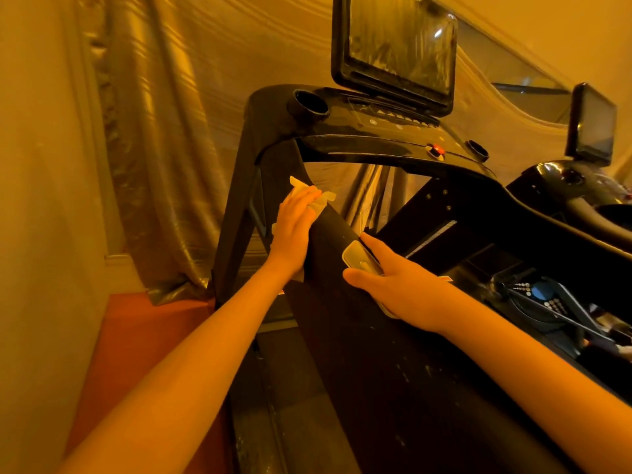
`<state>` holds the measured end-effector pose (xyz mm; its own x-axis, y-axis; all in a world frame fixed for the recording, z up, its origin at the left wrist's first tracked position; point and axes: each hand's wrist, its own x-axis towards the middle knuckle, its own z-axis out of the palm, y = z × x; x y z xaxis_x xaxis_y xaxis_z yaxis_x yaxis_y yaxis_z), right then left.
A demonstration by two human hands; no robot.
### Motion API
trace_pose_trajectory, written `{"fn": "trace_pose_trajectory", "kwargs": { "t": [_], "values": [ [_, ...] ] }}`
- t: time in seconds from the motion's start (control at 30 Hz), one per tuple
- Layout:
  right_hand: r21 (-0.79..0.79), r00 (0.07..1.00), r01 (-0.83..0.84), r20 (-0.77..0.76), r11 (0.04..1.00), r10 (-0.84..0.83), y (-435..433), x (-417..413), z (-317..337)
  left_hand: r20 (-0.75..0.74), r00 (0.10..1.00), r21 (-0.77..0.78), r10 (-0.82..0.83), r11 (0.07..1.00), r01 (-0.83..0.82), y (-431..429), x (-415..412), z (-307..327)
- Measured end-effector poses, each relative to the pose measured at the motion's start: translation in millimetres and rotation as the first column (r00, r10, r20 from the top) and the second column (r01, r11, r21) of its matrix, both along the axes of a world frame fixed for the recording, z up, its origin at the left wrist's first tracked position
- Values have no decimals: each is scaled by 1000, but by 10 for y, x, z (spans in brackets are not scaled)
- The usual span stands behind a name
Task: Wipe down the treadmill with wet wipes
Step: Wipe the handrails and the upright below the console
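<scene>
Wipe [323, 199]: one, pale and crumpled, lies flat under the left hand's fingers [307, 197], which lie straight and close together and press it onto the treadmill's left rail [342, 323]. Its corners stick out past the fingertips, one toward the upright and one over the rail's inner edge. The left hand [293, 224] rests palm-down on the upper part of the rail, just below where it bends into the console [376, 133].

Lower on the same rail, the right hand [396, 285] grips one pack [359, 258] of wipes; the thumb curls round its near end and a finger runs along its far side. A short stretch of bare rail separates the two hands.

Both arms reach up from the bottom of the view. The rail widens toward the viewer and is speckled with pale marks. The console carries two cup holders [309, 105], one red button [437, 151] and one dark screen [400, 46].

Left of the rail, the upright stands close to a gold curtain [164, 131], with a strip of red floor [136, 336] and a pale wall [34, 200] beyond. To the right, past the console's far arm, a second machine [564, 186] with its own screen stands alongside, close by.
</scene>
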<state>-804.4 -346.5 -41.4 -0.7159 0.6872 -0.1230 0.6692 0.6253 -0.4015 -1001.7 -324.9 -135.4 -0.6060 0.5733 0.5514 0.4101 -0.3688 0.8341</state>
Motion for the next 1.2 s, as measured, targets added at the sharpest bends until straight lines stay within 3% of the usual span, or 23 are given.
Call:
{"fn": "trace_pose_trajectory", "kwargs": {
  "t": [0.2,0.33,0.53,0.83,0.93,1.2],
  "values": [
    [40,1000,-18,-18,999,19,29,-29,-36,13,1000,82,4,997,-6,-263,551,-137],
    [46,999,-41,-17,998,42,7,-18,-35,106,994,131,-27,991,13,-470,995,-280],
    [78,999,-50,6,996,50,-26,-10,-22,205,978,80,-33,997,17,-640,1306,-309],
    [94,998,-46,48,994,42,-46,-13,-34,117,993,108,-10,994,-3,-531,1134,-482],
    [83,999,-22,47,996,18,-41,-16,-34,247,967,162,-63,986,23,-403,955,-608],
    [30,999,3,33,1000,-4,-15,-27,-25,443,897,88,-14,996,-28,-167,605,-751]
  ]
}}
